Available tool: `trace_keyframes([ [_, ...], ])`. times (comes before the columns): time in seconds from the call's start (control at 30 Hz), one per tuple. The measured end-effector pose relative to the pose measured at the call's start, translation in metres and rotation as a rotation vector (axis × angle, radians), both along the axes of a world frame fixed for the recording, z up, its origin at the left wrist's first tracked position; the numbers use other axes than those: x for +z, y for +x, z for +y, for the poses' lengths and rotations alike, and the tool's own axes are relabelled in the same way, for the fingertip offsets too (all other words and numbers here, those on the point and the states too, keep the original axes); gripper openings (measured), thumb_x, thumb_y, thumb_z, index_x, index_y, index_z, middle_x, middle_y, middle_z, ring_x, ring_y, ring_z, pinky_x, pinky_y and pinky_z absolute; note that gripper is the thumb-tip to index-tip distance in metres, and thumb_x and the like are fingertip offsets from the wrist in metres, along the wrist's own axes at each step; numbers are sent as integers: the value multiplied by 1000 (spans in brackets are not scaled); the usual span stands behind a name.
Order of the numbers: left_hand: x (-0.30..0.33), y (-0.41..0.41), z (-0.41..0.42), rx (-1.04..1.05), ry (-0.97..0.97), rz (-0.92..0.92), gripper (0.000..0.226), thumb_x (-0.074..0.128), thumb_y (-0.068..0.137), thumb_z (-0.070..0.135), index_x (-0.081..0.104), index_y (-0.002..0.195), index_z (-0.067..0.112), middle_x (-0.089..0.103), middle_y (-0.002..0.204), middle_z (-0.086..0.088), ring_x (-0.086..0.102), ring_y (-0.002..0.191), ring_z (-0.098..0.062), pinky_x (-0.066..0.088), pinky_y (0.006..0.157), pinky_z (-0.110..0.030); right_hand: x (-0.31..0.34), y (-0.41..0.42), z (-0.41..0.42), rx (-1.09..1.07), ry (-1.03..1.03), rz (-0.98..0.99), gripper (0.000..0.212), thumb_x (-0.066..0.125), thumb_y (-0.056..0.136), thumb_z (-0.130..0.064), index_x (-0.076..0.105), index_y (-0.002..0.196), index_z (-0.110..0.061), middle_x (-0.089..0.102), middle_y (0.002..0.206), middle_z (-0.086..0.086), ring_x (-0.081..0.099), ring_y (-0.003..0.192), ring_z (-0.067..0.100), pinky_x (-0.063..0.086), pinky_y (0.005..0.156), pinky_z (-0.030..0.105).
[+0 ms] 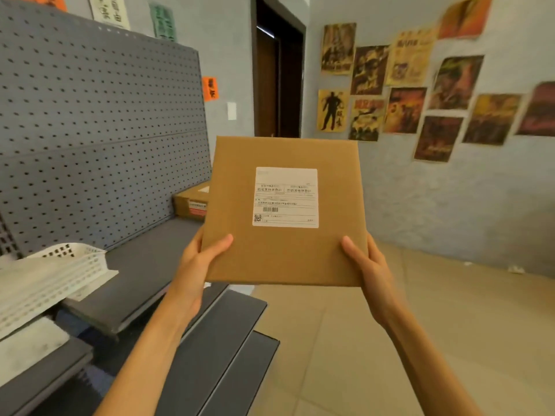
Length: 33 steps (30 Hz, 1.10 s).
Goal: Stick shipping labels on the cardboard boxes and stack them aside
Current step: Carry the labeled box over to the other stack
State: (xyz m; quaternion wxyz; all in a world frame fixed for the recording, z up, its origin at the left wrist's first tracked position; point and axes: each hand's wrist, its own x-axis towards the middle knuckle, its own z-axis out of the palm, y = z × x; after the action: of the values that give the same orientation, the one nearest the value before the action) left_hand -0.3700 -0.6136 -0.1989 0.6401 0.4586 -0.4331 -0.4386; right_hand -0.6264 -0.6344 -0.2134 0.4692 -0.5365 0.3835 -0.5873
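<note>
A flat brown cardboard box (283, 253) is held up in the air in front of me, its broad face toward the camera. A white shipping label (285, 197) with a barcode and a QR code is stuck on the upper middle of that face. My left hand (196, 267) grips the box's lower left edge, thumb across the front. My right hand (371, 271) grips the lower right edge the same way. A second cardboard box (190, 205) with a label lies on the grey shelf behind, partly hidden by the held box.
A grey pegboard shelving unit (99, 121) fills the left, with a grey shelf board (150, 259) below it. White plastic baskets (57, 271) sit at the left edge. Lower grey shelves (216, 340) jut out beneath my arms. Beige tiled floor (420, 340) lies right; posters cover the wall.
</note>
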Motion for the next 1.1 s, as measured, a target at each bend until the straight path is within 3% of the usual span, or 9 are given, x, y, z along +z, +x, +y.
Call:
trace_keyframes([
  [0.13,15,-62,-52,-87,-37,-3,35,65,80,27,59,115,32,72,102,9,67,90,-8,48,71,-25,9,-65,-39,-50,-15,8,62,63,79,-46,46,136,-30,64,123,-10,62,111,10,49,92,31],
  [0.23,31,-105,-87,-132,-73,-19,38,66,74,33,59,112,33,72,100,11,67,93,-8,47,72,-25,26,-109,-68,-72,-47,12,57,60,79,-45,49,133,-30,66,120,-11,63,110,9,49,92,31],
  [0.47,41,-173,-151,-129,-126,1,39,63,85,27,56,124,27,69,110,6,64,101,-12,49,78,-27,48,-178,-127,-98,-86,41,61,61,78,-46,47,135,-29,65,121,-10,63,110,10,49,94,33],
  [0.97,25,-201,-299,-117,-111,40,40,64,86,25,56,125,25,70,109,6,66,100,-13,50,76,-26,41,-205,-271,-109,-58,70,62,62,77,-49,48,135,-33,66,120,-10,64,108,11,50,95,38],
  [1.1,33,-183,-357,-69,-126,48,40,64,86,25,56,124,24,70,109,5,66,99,-12,50,75,-24,50,-185,-342,-108,-69,82,50,60,81,-45,52,129,-32,68,113,-12,65,102,7,51,89,31],
])
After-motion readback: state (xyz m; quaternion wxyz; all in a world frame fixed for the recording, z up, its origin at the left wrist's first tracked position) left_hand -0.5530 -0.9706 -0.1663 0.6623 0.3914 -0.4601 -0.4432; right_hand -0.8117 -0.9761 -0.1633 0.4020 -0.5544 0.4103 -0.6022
